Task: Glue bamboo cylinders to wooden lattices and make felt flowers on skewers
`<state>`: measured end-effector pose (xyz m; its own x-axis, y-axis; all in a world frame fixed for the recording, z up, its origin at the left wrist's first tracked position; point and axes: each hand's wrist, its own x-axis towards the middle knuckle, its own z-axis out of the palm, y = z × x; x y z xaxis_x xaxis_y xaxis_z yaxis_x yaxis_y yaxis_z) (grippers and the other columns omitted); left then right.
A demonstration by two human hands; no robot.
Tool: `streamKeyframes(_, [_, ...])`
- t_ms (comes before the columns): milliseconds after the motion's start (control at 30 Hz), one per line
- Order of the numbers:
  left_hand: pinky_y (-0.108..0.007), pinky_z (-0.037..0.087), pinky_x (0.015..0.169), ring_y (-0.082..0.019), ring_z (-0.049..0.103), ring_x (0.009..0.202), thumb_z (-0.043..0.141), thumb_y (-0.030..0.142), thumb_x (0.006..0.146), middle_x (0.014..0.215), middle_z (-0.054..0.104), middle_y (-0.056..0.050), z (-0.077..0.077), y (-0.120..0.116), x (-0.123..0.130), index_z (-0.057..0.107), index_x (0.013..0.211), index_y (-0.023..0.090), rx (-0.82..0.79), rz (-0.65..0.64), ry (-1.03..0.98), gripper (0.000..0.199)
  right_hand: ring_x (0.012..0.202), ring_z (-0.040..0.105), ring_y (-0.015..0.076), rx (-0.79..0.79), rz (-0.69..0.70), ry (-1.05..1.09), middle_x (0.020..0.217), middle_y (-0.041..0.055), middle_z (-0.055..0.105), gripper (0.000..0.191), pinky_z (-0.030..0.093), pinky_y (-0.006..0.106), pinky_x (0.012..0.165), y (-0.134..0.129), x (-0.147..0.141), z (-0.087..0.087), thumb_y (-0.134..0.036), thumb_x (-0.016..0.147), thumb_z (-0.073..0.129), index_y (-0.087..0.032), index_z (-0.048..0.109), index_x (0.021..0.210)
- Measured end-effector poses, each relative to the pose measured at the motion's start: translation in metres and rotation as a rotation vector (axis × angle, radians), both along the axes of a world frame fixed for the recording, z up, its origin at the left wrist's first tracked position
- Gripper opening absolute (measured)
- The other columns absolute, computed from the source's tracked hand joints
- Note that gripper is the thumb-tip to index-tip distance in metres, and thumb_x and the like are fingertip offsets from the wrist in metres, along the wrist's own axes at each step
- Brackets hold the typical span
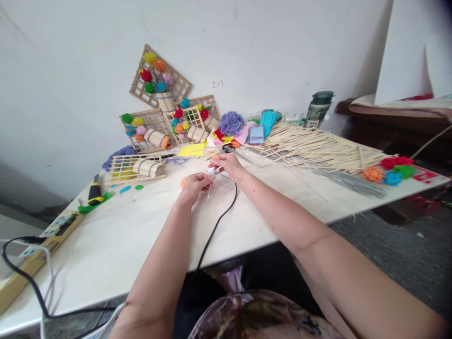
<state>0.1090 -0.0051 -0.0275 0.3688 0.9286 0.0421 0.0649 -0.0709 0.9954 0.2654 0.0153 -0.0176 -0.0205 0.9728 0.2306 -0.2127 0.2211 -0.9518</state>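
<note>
Close together over the middle of the table are both my hands. My right hand [228, 165] pinches a small orange flower piece [214, 159] at its fingertips. Just to the left and a little nearer, my left hand [199, 185] is closed, with a thin pale stem [209, 192] pointing down from its fingers. Something white shows between the hands, too small to make out. Another orange piece [183, 182] lies behind my left hand. A black cord [221, 219] runs from beside my right hand to the table's front edge.
Flower-decorated stick lattices [160, 75] lean on the wall. Purple yarn [230, 123], a heap of thin sticks [310, 146], metal wires [353, 181] and a dark bottle [318, 109] are at the back and right. A utility knife [95, 192] and power strip [52, 238] lie left.
</note>
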Motion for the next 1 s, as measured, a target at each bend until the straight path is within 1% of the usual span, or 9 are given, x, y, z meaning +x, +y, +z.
streamKeyframes(133, [-0.022,0.037,0.048,-0.008,0.049,0.046,0.077,0.042,0.056,0.056,0.061,-0.001,0.001,-0.0011,-0.0001,0.062,0.066,0.014,-0.01,-0.005,0.004,0.034,0.049,0.052,0.0066,-0.006,-0.033,-0.012,0.061,0.0022,0.066,0.012,0.038,0.016,0.043,0.0006,-0.0014,0.0004,-0.024,0.066,0.066,-0.014,0.061,0.062])
streamKeyframes(300, [-0.021,0.036,0.049,-0.008,0.05,0.048,0.077,0.041,0.055,0.055,0.061,-0.001,0.0016,-0.0012,-0.0009,0.062,0.067,0.014,-0.026,0.009,0.015,0.033,0.05,0.052,0.0067,-0.011,-0.095,0.025,0.063,0.0022,0.067,0.013,0.037,0.016,0.043,0.0051,-0.0003,-0.0015,-0.026,0.067,0.067,-0.014,0.062,0.066])
streamKeyframes(400, [-0.021,0.036,0.048,-0.007,0.048,0.046,0.078,0.041,0.053,0.054,0.061,-0.001,0.0012,-0.0003,-0.0013,0.062,0.066,0.014,-0.029,0.037,0.01,0.034,0.05,0.052,0.0066,-0.014,-0.122,0.046,0.063,0.0013,0.066,0.01,0.037,0.016,0.042,0.0077,0.0005,-0.0036,-0.022,0.066,0.068,-0.015,0.062,0.065])
streamKeyframes(467, [-0.021,0.035,0.048,-0.007,0.047,0.045,0.079,0.041,0.051,0.054,0.061,-0.001,0.001,0.0001,-0.0011,0.062,0.065,0.014,-0.021,0.055,0.003,0.035,0.049,0.051,0.0065,-0.022,-0.106,0.042,0.062,0.0013,0.066,0.01,0.036,0.016,0.041,0.0079,0.0006,-0.0042,-0.02,0.066,0.069,-0.015,0.061,0.063])
streamKeyframes(600, [-0.021,0.035,0.047,-0.007,0.047,0.045,0.079,0.042,0.048,0.052,0.06,-0.001,0.0015,-0.0005,0.0001,0.062,0.063,0.014,-0.006,0.079,0.006,0.036,0.047,0.05,0.0065,-0.048,-0.065,0.012,0.058,0.0023,0.065,0.014,0.036,0.016,0.039,0.0063,0.0007,-0.0025,-0.022,0.066,0.07,-0.013,0.061,0.06])
streamKeyframes(733, [-0.021,0.035,0.047,-0.007,0.046,0.044,0.078,0.042,0.049,0.052,0.06,0.0,0.0016,-0.0013,0.0006,0.063,0.063,0.015,0.009,0.081,0.015,0.035,0.046,0.049,0.0059,-0.05,-0.055,0.005,0.055,0.0019,0.063,0.014,0.036,0.016,0.039,0.0054,0.0014,-0.0007,-0.02,0.067,0.068,-0.013,0.061,0.057])
streamKeyframes(833, [-0.021,0.035,0.047,-0.007,0.046,0.044,0.078,0.042,0.05,0.052,0.06,0.0,0.0009,-0.0006,0.0003,0.062,0.063,0.015,0.017,0.082,0.011,0.034,0.047,0.05,0.0063,-0.058,-0.043,0.016,0.058,0.0032,0.065,0.013,0.037,0.016,0.04,0.0048,0.0017,-0.0011,-0.022,0.067,0.069,-0.013,0.062,0.059])
streamKeyframes(1000, [-0.021,0.035,0.047,-0.007,0.046,0.044,0.078,0.042,0.051,0.053,0.06,0.0,-0.0007,0.0011,0.0,0.063,0.064,0.015,0.016,0.084,0.004,0.034,0.052,0.054,0.0073,-0.054,0.028,0.008,0.067,0.0056,0.069,0.016,0.039,0.016,0.043,0.0027,0.0028,-0.0027,-0.028,0.067,0.068,-0.012,0.066,0.065])
